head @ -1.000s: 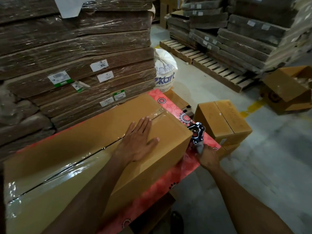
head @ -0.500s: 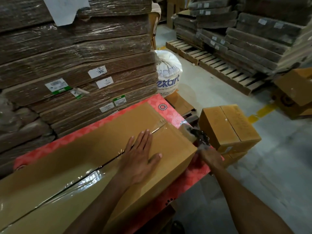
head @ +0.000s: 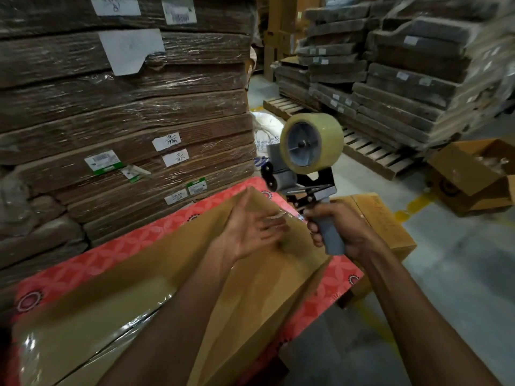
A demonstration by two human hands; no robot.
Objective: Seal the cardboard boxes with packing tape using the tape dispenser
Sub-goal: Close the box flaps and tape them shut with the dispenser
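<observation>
While my right hand [head: 341, 232] grips the dispenser [head: 306, 162] upright above the far end of the box [head: 167, 274] on the red table [head: 111, 254] and my left hand [head: 250, 232] hovers open over the taped seam [head: 131, 328], I should rub its far end down flat.
</observation>
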